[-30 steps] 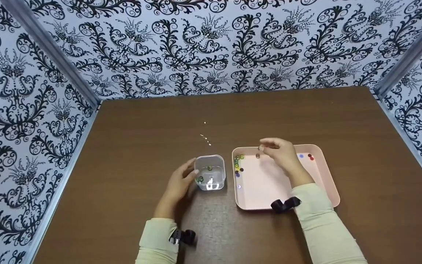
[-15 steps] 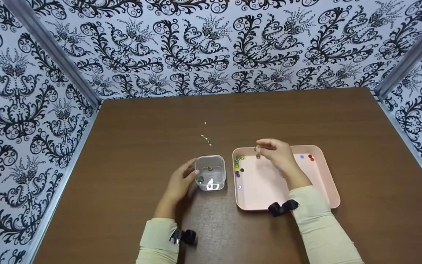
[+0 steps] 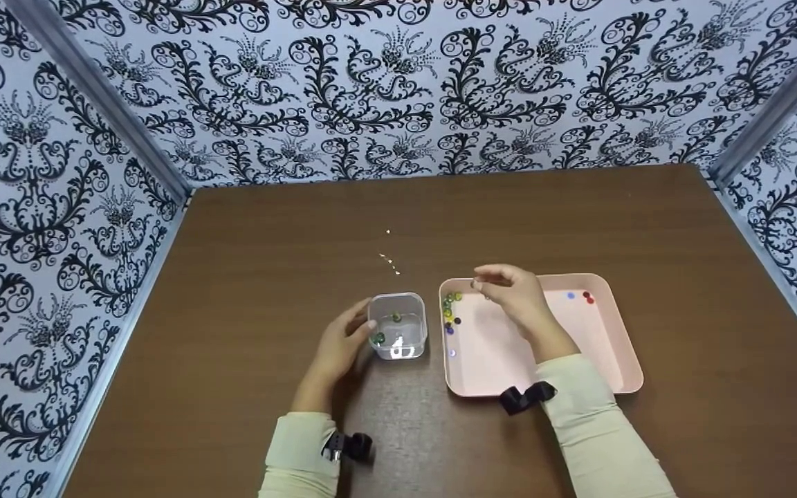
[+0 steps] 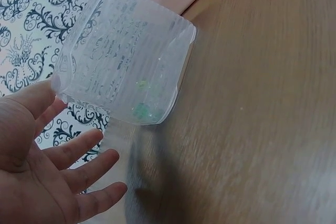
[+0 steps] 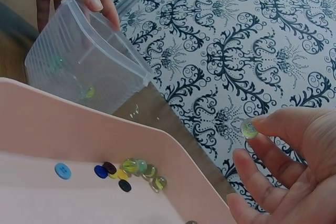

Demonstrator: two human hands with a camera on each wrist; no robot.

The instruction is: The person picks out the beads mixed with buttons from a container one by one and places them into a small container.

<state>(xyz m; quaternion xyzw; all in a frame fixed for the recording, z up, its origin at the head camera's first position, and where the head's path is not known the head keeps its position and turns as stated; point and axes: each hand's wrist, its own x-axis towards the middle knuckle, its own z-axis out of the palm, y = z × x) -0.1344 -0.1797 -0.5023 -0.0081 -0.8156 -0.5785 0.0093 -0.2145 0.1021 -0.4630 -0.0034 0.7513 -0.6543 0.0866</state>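
Note:
My left hand pinches the left rim of a clear plastic container between thumb and finger, its other fingers loosely spread. Inside the container lie a green marble and a yellow-green marble. Over the far edge of the pink tray, my right hand holds a clear marble with yellow-green inside between thumb and fingertip. Several marbles gather in the tray's far left corner. Beside them are dark buttons, a blue button and a light blue button.
Red buttons and a blue button lie at the tray's far right. Tiny white specks dot the brown table behind the container. Patterned panels enclose the back and sides.
My right hand has moved left along the tray's far edge, toward the container, with the marble in its fingertips. The left hand and the container have stayed in place.

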